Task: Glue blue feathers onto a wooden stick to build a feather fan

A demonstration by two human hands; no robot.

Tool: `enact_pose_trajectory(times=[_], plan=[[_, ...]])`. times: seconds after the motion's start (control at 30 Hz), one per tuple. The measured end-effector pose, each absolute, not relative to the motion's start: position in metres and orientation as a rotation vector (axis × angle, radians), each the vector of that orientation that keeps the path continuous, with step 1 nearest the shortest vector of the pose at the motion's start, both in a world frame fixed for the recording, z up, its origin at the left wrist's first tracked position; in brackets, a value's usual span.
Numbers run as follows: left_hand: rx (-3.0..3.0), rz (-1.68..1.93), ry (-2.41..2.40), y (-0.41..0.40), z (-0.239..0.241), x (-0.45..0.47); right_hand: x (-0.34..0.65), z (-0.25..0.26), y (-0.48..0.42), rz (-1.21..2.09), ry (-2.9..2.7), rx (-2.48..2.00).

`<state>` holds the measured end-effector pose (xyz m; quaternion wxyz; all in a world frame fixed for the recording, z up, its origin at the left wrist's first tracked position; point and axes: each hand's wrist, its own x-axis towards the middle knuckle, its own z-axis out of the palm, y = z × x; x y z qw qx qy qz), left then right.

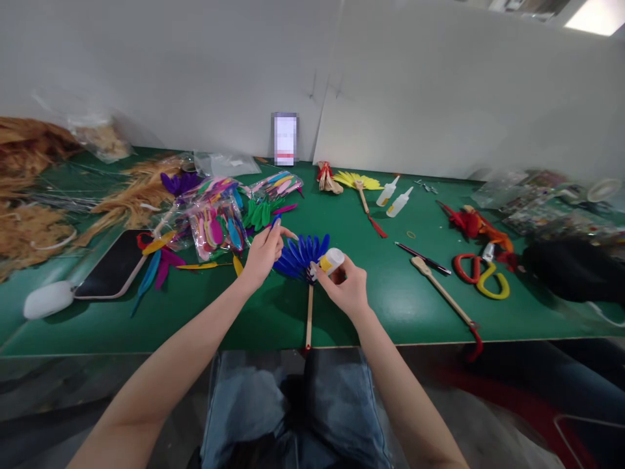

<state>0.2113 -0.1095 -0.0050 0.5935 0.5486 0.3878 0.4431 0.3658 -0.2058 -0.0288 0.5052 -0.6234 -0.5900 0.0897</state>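
A fan of blue feathers (306, 254) on a wooden stick handle (309, 316) lies in front of me, its handle end at the table's front edge. My right hand (347, 286) grips a small white glue bottle (333, 260) with a yellow label, tilted nozzle-down at the base of the feathers. At the fan's upper left, my left hand (266, 253) pinches a small blue feather (276, 222), mostly hidden by the fingers. Its forefinger reaches toward the fan's feather tips.
Bagged colored feathers (217, 228) and a dark phone (114, 264) lie left. Behind are a yellow feather fan (359, 180) and two glue bottles (399, 202). To the right are a pen (422, 258), a bare wooden handle (444, 292) and red-and-yellow scissors (483, 273).
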Motion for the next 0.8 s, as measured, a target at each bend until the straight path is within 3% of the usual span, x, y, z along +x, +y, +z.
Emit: enact_pose_trajectory(times=[0.8], plan=[[1.291,1.025,0.905,-0.1116,0.0008,0.2115,0.3661,-0.0332,-0.2030,0.218,-1.347,-1.545]])
